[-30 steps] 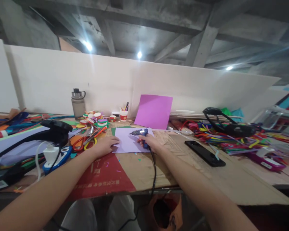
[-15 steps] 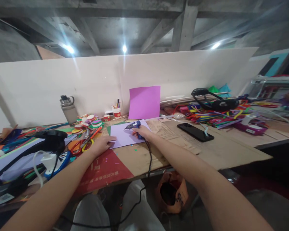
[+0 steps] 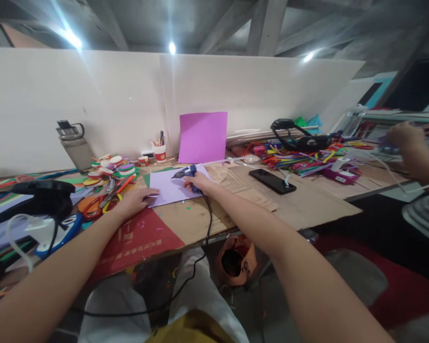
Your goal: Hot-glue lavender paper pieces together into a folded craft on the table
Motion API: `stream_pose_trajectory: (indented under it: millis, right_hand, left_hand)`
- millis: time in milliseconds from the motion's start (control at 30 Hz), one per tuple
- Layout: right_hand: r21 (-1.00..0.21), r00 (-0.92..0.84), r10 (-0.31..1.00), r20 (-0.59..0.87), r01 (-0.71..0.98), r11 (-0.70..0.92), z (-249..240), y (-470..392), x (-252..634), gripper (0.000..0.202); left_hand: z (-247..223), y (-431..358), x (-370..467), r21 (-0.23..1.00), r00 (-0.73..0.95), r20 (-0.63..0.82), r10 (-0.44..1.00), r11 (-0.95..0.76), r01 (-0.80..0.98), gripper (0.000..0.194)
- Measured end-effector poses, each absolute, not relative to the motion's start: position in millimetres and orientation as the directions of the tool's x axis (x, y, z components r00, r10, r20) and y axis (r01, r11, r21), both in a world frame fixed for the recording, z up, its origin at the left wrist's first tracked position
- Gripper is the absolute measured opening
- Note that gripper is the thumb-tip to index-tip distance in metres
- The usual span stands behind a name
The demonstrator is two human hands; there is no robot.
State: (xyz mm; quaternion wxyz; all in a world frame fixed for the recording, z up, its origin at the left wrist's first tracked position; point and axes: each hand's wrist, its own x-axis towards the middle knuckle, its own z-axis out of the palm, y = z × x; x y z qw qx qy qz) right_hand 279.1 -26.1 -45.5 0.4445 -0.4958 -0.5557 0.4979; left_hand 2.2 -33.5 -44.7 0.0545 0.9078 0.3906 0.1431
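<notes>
My right hand (image 3: 196, 182) is wrapped around a dark blue glue gun (image 3: 186, 174), its nozzle pointing left over a light purple sheet of paper (image 3: 168, 193). A black cord runs from the glue gun down past the table edge. My left hand (image 3: 137, 200) lies flat with fingers stretched out, its fingertips at the left edge of that sheet. Left of this hand are scissors with orange and yellow handles (image 3: 93, 207). Under the sheet's far left side, a bit of green paper shows. A brighter purple sheet (image 3: 203, 138) leans upright against the white board behind.
A grey bottle (image 3: 75, 147), a paper cup of pens (image 3: 159, 152) and several paper rolls (image 3: 116, 164) stand at the back left. A black phone (image 3: 271, 181) lies to the right, before colourful strips (image 3: 293, 159). Another person's hands (image 3: 407, 138) are at far right.
The view has shifted to the right and down, bringing more of the other person's hands and arm into sight. My hands keep nearly the same place on the sheet, the glue gun still held.
</notes>
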Motion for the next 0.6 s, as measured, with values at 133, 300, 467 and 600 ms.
stream_pose_trajectory:
  millis: [133,300,467,600]
  right_hand:
    - [-0.993,-0.109,0.994,-0.018,0.115,-0.005,-43.9,-28.7,280.2,0.026]
    - [-0.992,-0.12,0.992,-0.035,0.123,-0.021,-44.8,-27.8,282.1,0.025]
    - [-0.98,-0.118,0.993,-0.015,0.198,0.009,-49.4,-23.1,283.0,0.027]
    - [-0.981,-0.108,0.994,-0.024,0.195,-0.003,-49.3,-23.6,282.7,0.024]
  left_hand:
    - [-43.7,-33.3,5.0,0.226,0.635,0.22,0.74,-0.672,0.705,0.043]
    - [-36.7,-30.8,13.4,0.173,0.64,0.182,0.747,-0.665,0.727,0.038]
    - [-36.6,-30.9,20.7,0.068,0.686,0.271,0.676,-0.724,0.686,0.037]
    - [-40.6,-30.9,19.5,0.09,0.688,0.3,0.661,-0.737,0.67,0.035]
